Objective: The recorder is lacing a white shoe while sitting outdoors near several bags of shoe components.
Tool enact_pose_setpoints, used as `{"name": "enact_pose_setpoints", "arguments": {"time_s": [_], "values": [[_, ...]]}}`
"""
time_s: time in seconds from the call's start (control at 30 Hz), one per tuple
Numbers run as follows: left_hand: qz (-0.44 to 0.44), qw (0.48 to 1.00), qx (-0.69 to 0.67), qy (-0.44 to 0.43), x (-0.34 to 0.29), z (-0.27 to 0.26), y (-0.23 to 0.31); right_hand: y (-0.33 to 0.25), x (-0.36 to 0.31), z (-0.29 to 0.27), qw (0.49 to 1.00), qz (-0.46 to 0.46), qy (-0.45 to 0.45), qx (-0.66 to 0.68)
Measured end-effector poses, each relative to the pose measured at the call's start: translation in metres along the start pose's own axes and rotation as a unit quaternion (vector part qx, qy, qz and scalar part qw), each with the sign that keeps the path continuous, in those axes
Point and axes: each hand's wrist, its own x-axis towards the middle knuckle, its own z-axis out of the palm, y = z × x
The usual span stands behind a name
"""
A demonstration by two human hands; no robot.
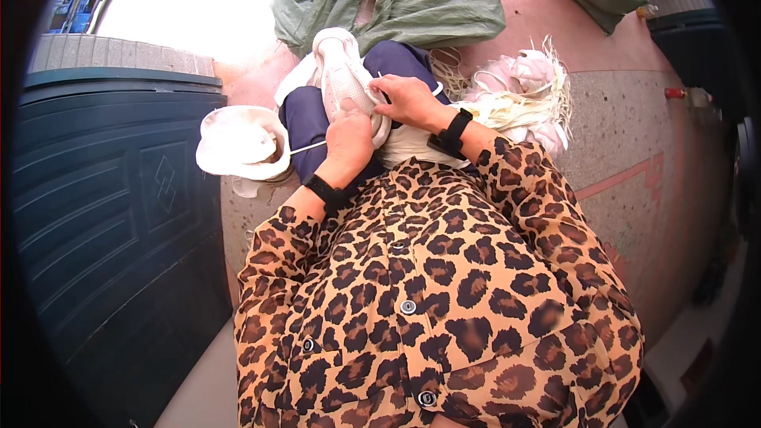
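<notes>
A pale pinkish-white sneaker (342, 71) rests on my lap between my knees, its narrow end pointing away from me. My left hand (349, 143) is closed on the near part of the shoe, over its lacing area. A white shoelace (309, 147) stretches out leftward from beside that hand. At the shoe's right side, my right hand (408, 101) has its thumb and fingers pinched together on a lace at the eyelet edge. The fingertips partly cover the exact grip. A loop of white lace shows beyond the right hand, over the dark trouser leg.
A white, round, open-topped thing (238, 143) stands left of my knee. To the right lie a bundle of pale laces (515, 111) and several pinkish-white shoes (527, 71). Green sacks (444, 4) lie ahead. A dark panelled door (119, 166) flanks my left side.
</notes>
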Motion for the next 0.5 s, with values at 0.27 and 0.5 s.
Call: {"name": "enact_pose_setpoints", "arguments": {"time_s": [0.27, 0.5], "values": [[0.009, 0.996, 0.067, 0.063, 0.011, 0.01, -0.006, 0.0, 0.001, 0.001, 1.0, 0.004, 0.006, -0.006], [0.112, 0.968, 0.19, 0.12, 0.029, 0.014, -0.015, 0.003, 0.004, 0.003, 1.0, 0.019, 0.014, -0.006]]}}
